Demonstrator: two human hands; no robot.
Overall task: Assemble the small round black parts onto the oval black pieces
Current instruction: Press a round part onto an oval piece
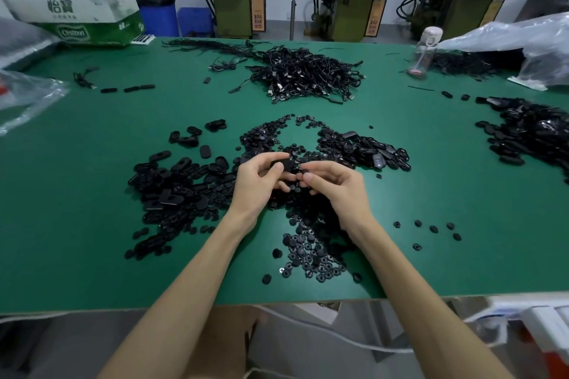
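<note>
Green table [92, 194] carried a cable heap [304, 74] at the far side, loose oval black pieces [181, 188] to the left and small round black parts [311, 258] below the wrists; left hand [255, 184] pinched one oval black piece [284, 164] above the piles, right hand [335, 188], fingers curled, pinched its right end, forearms converging.

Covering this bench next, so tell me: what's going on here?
A person works at the green table with bare hands. The left hand holds an oval black piece above the heaps, and the right hand pinches at its end; whether it holds a small round part is hidden. More oval pieces lie heaped to the left, round parts near the front edge, cables farther back.
</note>
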